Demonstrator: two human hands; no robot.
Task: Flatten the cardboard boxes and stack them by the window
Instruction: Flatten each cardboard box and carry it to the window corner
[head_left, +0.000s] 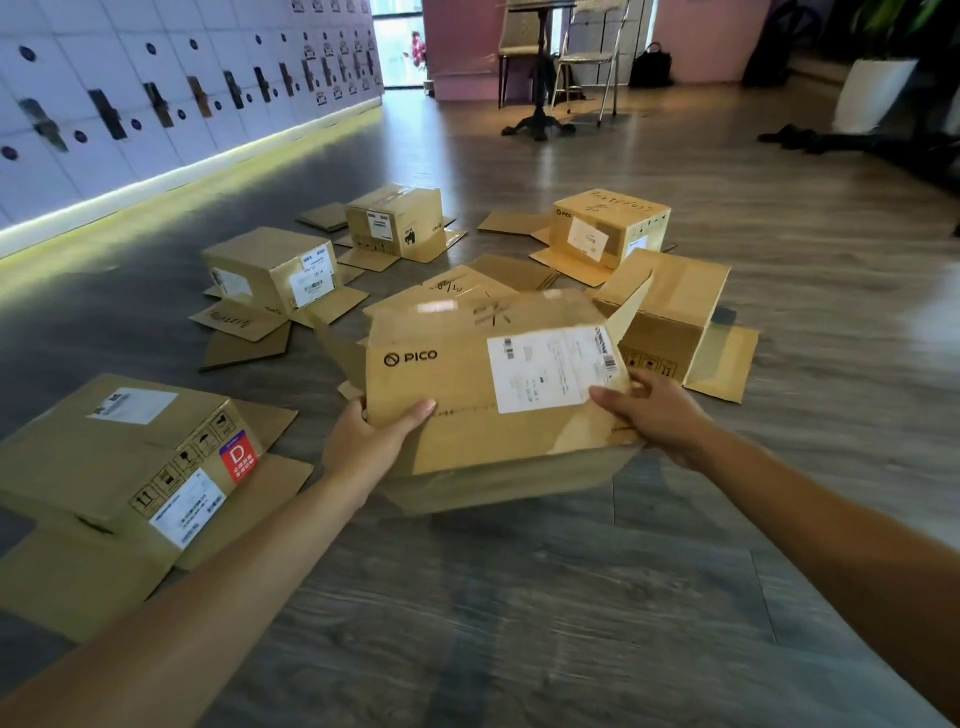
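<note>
Both hands, left hand (370, 441) and right hand (655, 415), grip a part-collapsed brown PICO box (467, 395), white-labelled.

Both arms extended forward, bare forearms converging; left hand (371, 441) gripping with thumb on top, right hand (657, 415) gripping opposite side, thumb over the edge, fingers curled underneath.

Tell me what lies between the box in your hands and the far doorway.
Three boxes stand on the floor ahead of the held box: one far left, one behind it, one right. Open floor runs beyond them.
</note>
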